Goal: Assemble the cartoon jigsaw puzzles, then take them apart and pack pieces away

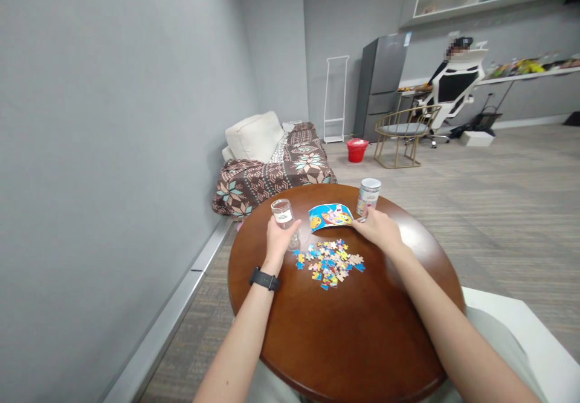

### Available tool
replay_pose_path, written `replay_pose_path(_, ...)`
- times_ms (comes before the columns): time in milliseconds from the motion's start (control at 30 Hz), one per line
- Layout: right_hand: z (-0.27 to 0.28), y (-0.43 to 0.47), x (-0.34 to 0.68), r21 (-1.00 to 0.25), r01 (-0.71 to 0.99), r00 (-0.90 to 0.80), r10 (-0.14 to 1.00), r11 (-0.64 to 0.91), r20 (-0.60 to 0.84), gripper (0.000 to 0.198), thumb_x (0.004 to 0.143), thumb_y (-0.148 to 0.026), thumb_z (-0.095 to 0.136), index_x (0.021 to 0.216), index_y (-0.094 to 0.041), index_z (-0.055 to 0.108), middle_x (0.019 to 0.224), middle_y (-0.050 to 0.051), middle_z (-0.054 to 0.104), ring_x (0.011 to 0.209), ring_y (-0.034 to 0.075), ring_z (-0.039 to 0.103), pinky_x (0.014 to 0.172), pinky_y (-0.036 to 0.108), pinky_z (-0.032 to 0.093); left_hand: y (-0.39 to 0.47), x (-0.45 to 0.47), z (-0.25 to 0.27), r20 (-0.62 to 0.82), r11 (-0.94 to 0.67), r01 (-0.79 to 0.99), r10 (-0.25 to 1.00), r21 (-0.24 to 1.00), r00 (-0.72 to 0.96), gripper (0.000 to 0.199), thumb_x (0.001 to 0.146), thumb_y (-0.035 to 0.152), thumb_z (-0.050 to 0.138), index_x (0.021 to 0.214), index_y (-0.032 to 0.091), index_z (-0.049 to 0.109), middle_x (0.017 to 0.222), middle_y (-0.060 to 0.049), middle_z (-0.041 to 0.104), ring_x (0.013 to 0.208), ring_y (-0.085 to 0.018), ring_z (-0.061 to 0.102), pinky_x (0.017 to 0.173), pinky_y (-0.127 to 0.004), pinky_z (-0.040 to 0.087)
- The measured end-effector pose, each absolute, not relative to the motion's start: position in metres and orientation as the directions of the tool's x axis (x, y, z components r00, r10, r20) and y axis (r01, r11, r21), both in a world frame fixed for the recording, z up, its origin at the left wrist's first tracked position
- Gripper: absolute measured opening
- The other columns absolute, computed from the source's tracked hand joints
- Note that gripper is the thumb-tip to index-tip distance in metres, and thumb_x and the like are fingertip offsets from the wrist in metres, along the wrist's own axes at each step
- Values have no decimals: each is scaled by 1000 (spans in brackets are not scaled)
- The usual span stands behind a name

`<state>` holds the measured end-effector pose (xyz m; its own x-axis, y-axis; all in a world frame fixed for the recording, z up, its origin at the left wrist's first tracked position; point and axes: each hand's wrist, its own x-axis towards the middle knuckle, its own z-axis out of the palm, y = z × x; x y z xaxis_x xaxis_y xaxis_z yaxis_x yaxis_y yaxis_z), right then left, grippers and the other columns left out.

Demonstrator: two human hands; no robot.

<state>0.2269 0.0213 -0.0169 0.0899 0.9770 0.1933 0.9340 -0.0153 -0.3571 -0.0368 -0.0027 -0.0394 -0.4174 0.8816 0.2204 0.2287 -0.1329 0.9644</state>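
My left hand (277, 243) is wrapped around a clear glass bottle (283, 211) with a white label; the bottle leans slightly at the table's left side. The fingers of my right hand (379, 229) are closed at the right corner of a curved picture card (330, 216), blue with a colourful cartoon print. Just behind that hand stands a printed can (369, 194) with a pale top, its lower part partly covered by my fingers. A loose heap of jigsaw pieces (330, 263) lies between my hands, some face up and some showing plain backs.
The round brown table (348, 330) stands near a grey wall on the left. Beyond it are a couch with a patterned cover (290, 161), a red bucket (356, 150), a gold-framed chair (403, 131) and a fridge (383, 83). A person sits in a white office chair (455, 86).
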Motion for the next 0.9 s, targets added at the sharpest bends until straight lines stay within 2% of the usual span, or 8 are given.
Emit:
replay_pose_path(167, -23, 22, 229, -289, 956, 81, 987, -38, 139, 29, 80, -41, 57, 89, -15, 66, 91, 18, 70, 91, 34, 68, 71, 40, 50, -10, -32, -23, 246, -204, 144, 874, 968, -419, 42, 67, 41, 79, 94, 15, 60, 89, -7, 70, 82, -20, 68, 79, -33, 53)
replay_pose_path(267, -26, 21, 229, -268, 963, 74, 985, -30, 155, 27, 79, -37, 58, 90, -14, 68, 96, 21, 67, 95, 35, 66, 75, 42, 50, -16, -34, -12, 349, -327, 128, 830, 936, -434, 43, 72, 46, 74, 97, 15, 58, 92, -8, 69, 85, -19, 67, 83, -33, 52)
replay_pose_path(400, -20, 19, 226, -301, 954, 83, 958, 4, 275, 20, 80, -29, 56, 85, -13, 67, 101, 24, 61, 98, 37, 62, 77, 46, 50, -23, -40, -4, 552, -388, 402, 680, 830, -483, 43, 72, 44, 74, 100, 17, 56, 95, -7, 66, 91, -21, 65, 88, -35, 51)
replay_pose_path(533, -15, 18, 212, -414, 818, -137, 835, 399, 533, 17, 82, -15, 46, 87, -16, 62, 98, 14, 63, 96, 26, 62, 84, 40, 50, -27, -45, -1, 719, -309, 694, 545, 651, -431, 40, 72, 34, 75, 103, 20, 55, 100, -6, 60, 99, -24, 61, 93, -38, 48)
replay_pose_path(633, -21, 11, 194, -477, 543, -493, 723, 690, 484, 17, 87, -21, 49, 95, -19, 65, 99, 8, 67, 95, 22, 64, 88, 39, 51, -26, -45, -3, 713, -251, 755, 591, 606, -377, 36, 73, 29, 73, 103, 21, 53, 101, -6, 58, 102, -25, 60, 93, -39, 48)
replay_pose_path(700, -27, 4, 181, -454, 445, -664, 624, 772, 411, 28, 85, -31, 62, 110, -19, 66, 114, 11, 68, 112, 25, 61, 102, 44, 46, -24, -44, -6, 675, -223, 760, 648, 611, -353, 35, 75, 29, 73, 102, 21, 53, 100, -6, 58, 101, -25, 60, 92, -40, 48)
replay_pose_path(833, -34, -11, 163, -425, 466, -746, 603, 776, 284, 68, 76, -50, 73, 132, -14, 59, 139, 19, 57, 129, 32, 53, 110, 48, 41, -21, -42, -12, 618, -210, 759, 726, 616, -301, 34, 75, 29, 73, 100, 20, 52, 99, -5, 58, 98, -24, 59, 90, -38, 48)
replay_pose_path(900, -35, -15, 158, -411, 470, -762, 594, 781, 257, 76, 72, -54, 76, 136, -16, 57, 143, 19, 54, 131, 34, 52, 110, 49, 41, -21, -40, -13, 601, -223, 748, 749, 625, -278, 34, 75, 29, 73, 99, 20, 51, 98, -4, 58, 97, -23, 59, 88, -36, 48)
